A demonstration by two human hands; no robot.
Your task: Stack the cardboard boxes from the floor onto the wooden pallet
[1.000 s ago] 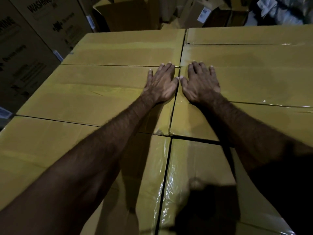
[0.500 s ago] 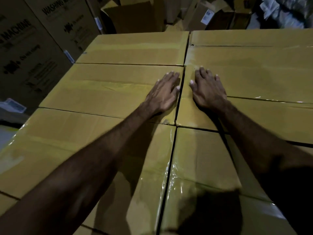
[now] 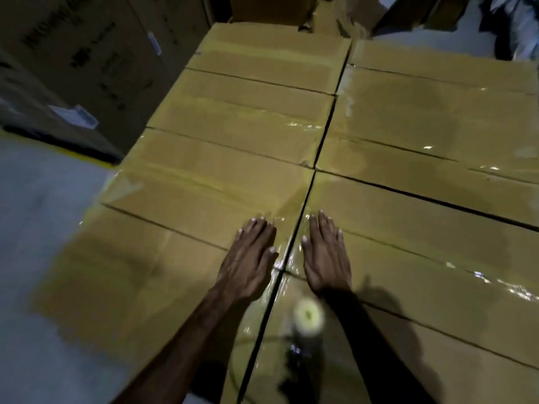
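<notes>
Looks like a warehouse or stockroom, dimly lit. Right across the middle sits a tight grid of taped cardboard boxes (image 3: 233, 182), tops level, glossy tape catching the light. On the far left, tall dark cartons (image 3: 87, 53) with printed lettering and stuck-on labels, too blurred to read. Bare grey concrete floor (image 3: 38, 228) on the near left, with a yellow painted line (image 3: 87, 158) at the foot of those cartons. Along the far edge, more open and loose cartons (image 3: 277, 8) piled up.
</notes>
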